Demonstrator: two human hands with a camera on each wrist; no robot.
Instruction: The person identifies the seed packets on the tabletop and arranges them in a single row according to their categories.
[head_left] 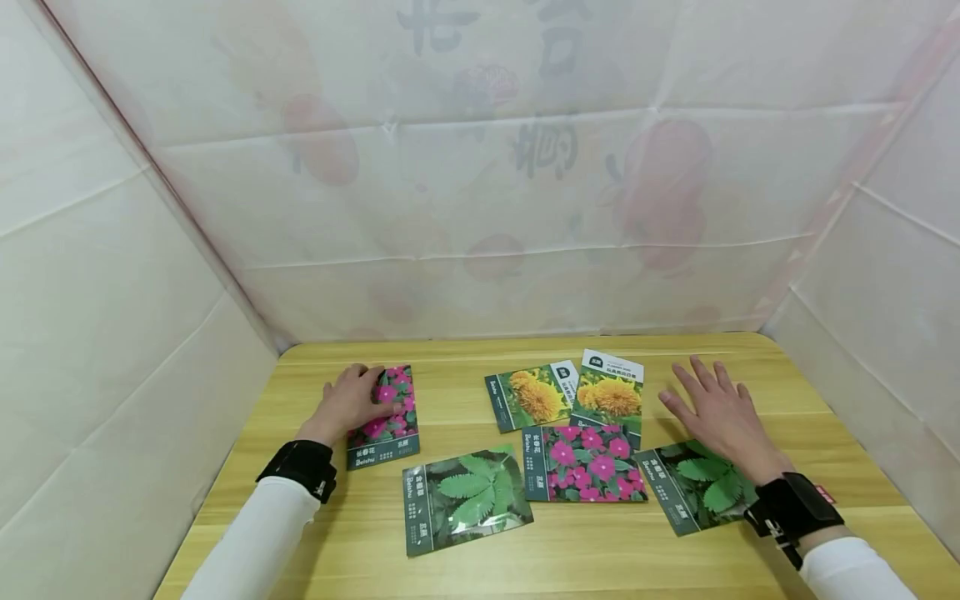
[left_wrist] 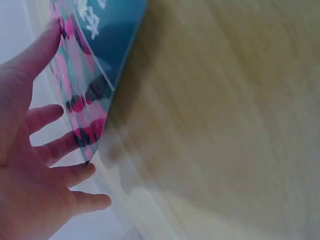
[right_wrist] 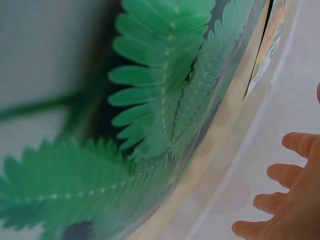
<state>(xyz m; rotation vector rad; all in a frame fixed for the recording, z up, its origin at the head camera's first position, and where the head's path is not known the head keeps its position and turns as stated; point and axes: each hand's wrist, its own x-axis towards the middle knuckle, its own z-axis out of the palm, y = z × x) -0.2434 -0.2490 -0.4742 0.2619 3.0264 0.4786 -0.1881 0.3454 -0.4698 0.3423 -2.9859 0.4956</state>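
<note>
A pink-flower seed packet [head_left: 382,417] lies at the left of the table, and my left hand [head_left: 348,404] rests over its left side. In the left wrist view, the thumb touches the packet face [left_wrist: 75,75], and the other fingers are spread along its edge. My right hand [head_left: 723,412] is at the right with its fingers spread, holding nothing. Below that wrist lies a green-leaf seed packet [head_left: 697,483], partly covered by the hand and wrist; its leaf picture [right_wrist: 160,75] fills much of the right wrist view.
Between the hands lie another green-leaf packet [head_left: 468,500], a second pink-flower packet [head_left: 585,462], and two orange-flower packets, one tilted [head_left: 532,396] and one more upright [head_left: 611,396]. Some of them overlap. White cloth walls [head_left: 450,292] stand around the wooden table [head_left: 570,558].
</note>
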